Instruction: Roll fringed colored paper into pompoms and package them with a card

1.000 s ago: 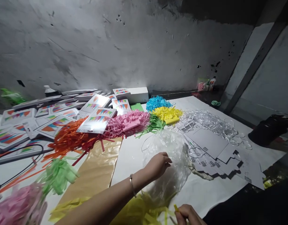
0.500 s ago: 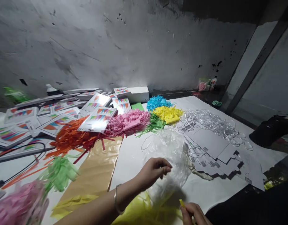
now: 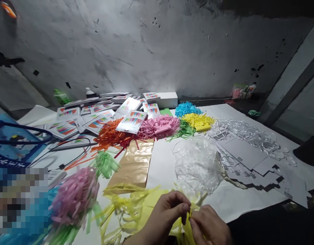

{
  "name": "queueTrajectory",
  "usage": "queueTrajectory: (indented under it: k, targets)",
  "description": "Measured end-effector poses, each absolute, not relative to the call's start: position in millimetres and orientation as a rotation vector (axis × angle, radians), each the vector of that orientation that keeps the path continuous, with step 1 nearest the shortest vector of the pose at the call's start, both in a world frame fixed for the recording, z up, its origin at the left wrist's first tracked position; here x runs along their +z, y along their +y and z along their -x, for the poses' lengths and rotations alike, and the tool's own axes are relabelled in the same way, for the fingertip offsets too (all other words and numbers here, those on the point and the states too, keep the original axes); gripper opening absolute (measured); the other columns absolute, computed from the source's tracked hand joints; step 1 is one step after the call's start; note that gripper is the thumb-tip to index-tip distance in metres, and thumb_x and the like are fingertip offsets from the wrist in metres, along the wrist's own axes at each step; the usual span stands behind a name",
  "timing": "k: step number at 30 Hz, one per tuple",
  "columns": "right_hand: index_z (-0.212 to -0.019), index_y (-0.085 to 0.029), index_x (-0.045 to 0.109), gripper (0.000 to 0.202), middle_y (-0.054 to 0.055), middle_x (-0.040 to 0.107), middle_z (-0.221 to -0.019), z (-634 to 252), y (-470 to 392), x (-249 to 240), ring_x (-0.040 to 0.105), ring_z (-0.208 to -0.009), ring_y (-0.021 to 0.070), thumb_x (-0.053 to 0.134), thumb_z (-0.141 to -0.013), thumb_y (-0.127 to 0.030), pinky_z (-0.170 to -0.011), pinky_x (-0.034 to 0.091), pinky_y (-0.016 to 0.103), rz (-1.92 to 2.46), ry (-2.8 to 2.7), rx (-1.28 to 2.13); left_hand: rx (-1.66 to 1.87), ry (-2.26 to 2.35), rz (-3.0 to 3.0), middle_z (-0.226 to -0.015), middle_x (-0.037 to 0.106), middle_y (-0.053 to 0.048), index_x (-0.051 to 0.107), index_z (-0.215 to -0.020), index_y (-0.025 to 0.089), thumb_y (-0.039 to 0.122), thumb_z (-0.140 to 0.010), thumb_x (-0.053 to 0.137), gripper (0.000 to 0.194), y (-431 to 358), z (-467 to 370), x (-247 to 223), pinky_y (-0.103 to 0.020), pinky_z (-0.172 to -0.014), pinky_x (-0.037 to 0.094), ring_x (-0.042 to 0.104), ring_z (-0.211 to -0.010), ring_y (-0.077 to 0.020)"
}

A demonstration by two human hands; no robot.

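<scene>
Okay, we'd call this one about midway, with a yellow strip point(image 3: 189, 217) in our fingers.
Our left hand point(image 3: 169, 212) and right hand point(image 3: 210, 226) both pinch it, fingertips close together, low over the near side of the tabletop point(image 3: 162, 160). The yellow fringe point(image 3: 146, 206) beside them lies loose, so it looks unfinished to us. Past that sits a crumpled clear plastic bag point(image 3: 197, 165); farther back, the pink heap point(image 3: 160, 125) and blue heap point(image 3: 188, 109) look already cut.

Craft workshop, scuffed wall point(image 3: 157, 51), fringed paper point(image 3: 145, 211)
</scene>
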State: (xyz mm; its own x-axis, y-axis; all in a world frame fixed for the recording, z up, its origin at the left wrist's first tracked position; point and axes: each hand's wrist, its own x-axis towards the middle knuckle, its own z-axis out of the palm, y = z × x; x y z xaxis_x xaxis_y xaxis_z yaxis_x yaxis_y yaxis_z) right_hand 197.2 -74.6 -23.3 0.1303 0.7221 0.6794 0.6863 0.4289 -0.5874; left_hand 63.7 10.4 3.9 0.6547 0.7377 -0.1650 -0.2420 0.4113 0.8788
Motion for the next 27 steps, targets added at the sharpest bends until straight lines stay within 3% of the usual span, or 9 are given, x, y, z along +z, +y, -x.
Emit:
queueTrajectory:
  k: [9,13,16,19,24,27]
  targets:
    - [-0.078,-0.024,0.057,0.023,-0.003,0.059,-0.068,-175.2,-87.5,-18.7,0.058,-0.066,0.0132,0.046,-0.098,-0.023,-0.063,0.045,0.022,1.331,-1.577,0.233,0.707,0.574,-1.192,-0.069,0.058,-0.001,0.066,-0.076,0.013,0.045,-0.080,0.076,0.033,-7.0,-31.7,9.7,-0.023,-0.063,0.042,0.051,-0.064,-0.0121]
    - [-0.084,-0.023,0.058,0.018,-0.001,0.062,-0.072,-168.9,-92.1,-15.8,0.057,-0.069,0.0143,0.047,-0.097,-0.016,-0.070,0.046,0.025,1.353,-1.615,0.127,0.804,0.591,-1.465,-0.077,0.066,-0.004,0.072,-0.081,0.015,0.032,-0.084,0.072,0.018,-9.4,-20.9,7.1,-0.024,-0.068,0.045,0.057,-0.071,-0.0146]
    - [-0.090,-0.023,0.060,0.015,0.000,0.064,-0.077,-166.0,-96.7,-15.2,0.060,-0.074,0.0153,0.048,-0.098,-0.020,-0.072,0.048,0.025,1.364,-1.621,0.210,0.856,0.611,-1.612,-0.079,0.069,-0.004,0.073,-0.083,0.016,0.023,-0.084,0.068,0.009,-10.9,-12.9,5.0,-0.024,-0.071,0.046,0.061,-0.074,-0.0155]
    - [-0.093,-0.024,0.061,0.013,0.000,0.065,-0.081,-163.5,-101.6,-17.3,0.064,-0.077,0.0152,0.049,-0.099,-0.026,-0.070,0.050,0.022,1.381,-1.549,0.323,0.847,0.660,-1.615,-0.078,0.070,-0.004,0.073,-0.083,0.016,0.020,-0.082,0.068,0.006,-13.7,-7.0,7.3,-0.023,-0.070,0.047,0.063,-0.074,-0.0157]
    - [-0.086,-0.024,0.060,0.018,-0.001,0.063,-0.075,-164.5,-104.2,-18.9,0.064,-0.069,0.0131,0.048,-0.099,-0.025,-0.063,0.050,0.018,1.351,-1.601,0.374,0.721,0.703,-1.489,-0.072,0.069,-0.002,0.074,-0.075,0.015,0.012,-0.073,0.070,0.006,-16.1,-1.5,16.1,-0.022,-0.067,0.046,0.061,-0.070,-0.0142]
    - [-0.102,-0.022,0.060,0.008,0.002,0.068,-0.084,-166.5,-101.3,-16.3,0.067,-0.078,0.0155,0.056,-0.095,-0.024,-0.079,0.053,0.024,1.286,-1.787,0.171,0.704,0.721,-1.353,-0.070,0.066,0.000,0.073,-0.066,0.015,0.013,-0.063,0.078,0.006,-14.6,3.6,16.6,-0.020,-0.063,0.044,0.059,-0.068,-0.0129]
